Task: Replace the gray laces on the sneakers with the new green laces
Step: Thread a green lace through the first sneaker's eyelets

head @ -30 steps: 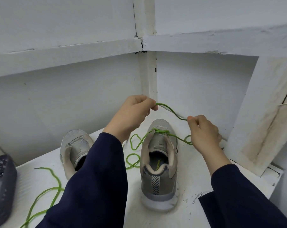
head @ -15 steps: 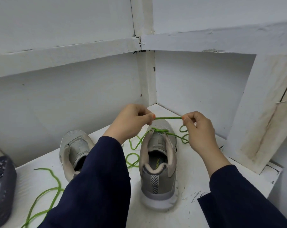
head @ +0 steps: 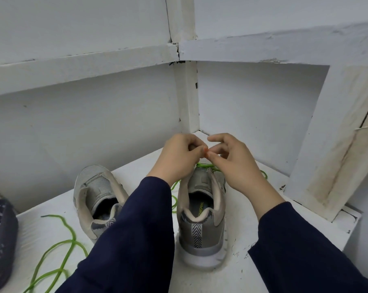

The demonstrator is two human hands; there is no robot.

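I log left hand and right hand, fingertips pinched and touching over the grey sneaker; whether they grip lace I cannot tell. Green lace crosses its front just beneath them. Second sneaker and loose lace lie to the left.

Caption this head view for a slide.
Left hand and right hand pinch a green lace above one gray sneaker; the other sneaker sits unlaced.

Green lettering on one sneaker insole is too blurred to read.
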